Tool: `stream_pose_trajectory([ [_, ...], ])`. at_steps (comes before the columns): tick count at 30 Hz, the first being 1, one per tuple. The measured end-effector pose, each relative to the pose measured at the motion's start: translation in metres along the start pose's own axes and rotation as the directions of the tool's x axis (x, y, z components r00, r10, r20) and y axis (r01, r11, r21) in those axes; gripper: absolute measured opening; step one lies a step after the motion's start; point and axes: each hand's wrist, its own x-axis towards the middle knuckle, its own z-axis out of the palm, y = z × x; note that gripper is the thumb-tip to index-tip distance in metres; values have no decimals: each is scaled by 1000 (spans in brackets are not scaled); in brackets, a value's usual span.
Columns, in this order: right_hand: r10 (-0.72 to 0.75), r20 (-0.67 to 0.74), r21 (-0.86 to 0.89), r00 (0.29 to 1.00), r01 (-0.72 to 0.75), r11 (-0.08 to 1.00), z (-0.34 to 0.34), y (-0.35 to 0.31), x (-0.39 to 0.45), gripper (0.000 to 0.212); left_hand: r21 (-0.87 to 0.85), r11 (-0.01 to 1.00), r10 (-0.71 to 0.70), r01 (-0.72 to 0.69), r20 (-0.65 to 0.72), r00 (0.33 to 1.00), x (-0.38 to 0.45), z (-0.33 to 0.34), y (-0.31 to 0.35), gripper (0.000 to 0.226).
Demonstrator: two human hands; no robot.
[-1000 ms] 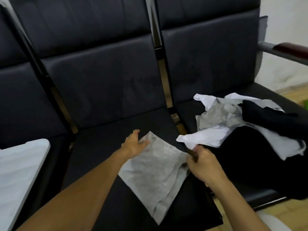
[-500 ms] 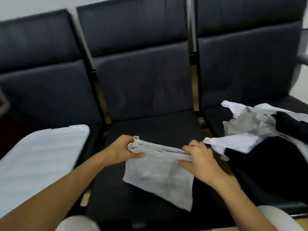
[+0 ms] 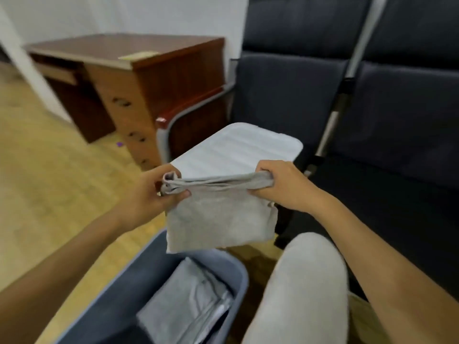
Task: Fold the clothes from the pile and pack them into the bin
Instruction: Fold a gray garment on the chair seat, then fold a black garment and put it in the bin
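The left hand (image 3: 151, 192) grips the left end of a folded grey cloth (image 3: 218, 217), with the thumb curled over the front of the bunched top edge and the fingers behind it. The right hand (image 3: 280, 184) grips the right end of the same edge, fingers curled round the gathered layers. The cloth is held in the air between the two hands; its top edge is stretched nearly level and the rest hangs down as a flat, roughly square panel.

The lower edge of the cloth hangs just above the far rim of a blue-grey bin (image 3: 238, 269), which stands on the wooden floor (image 3: 49, 194) at the bottom of the view. Whether the cloth touches the rim cannot be told. Inside the bin lies a stack of folded grey clothes (image 3: 183, 301), with a dark item beside it at the lower edge of the view.

Behind the hands, a white ribbed lid (image 3: 238, 147) rests on the seat of a dark padded chair (image 3: 285, 95). A second dark chair (image 3: 409, 120) stands just beside it on the right. A brown wooden desk (image 3: 154, 78) stands left of the chairs, against the white wall. The person's knee (image 3: 308, 281), in light trousers, shows just right of the bin. The view is slightly blurred.
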Motion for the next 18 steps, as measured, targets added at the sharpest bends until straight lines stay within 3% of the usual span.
stream_pose_trajectory([
  [6,29,365,-162,930,32,986,121,-30,62,29,127,935,-343,332,75,937,-87,-55,-77,23],
  [13,75,474,-238,877,46,970,196,-22,76,18,97,859,-510,503,69,858,-157,-30,-127,29],
  [15,167,590,-332,790,48,942,208,-4,63,17,135,844,-537,520,219,815,-177,-11,-131,28],
  [18,361,757,-463,545,58,884,206,14,51,31,158,850,-523,503,372,767,-188,8,-138,24],
])
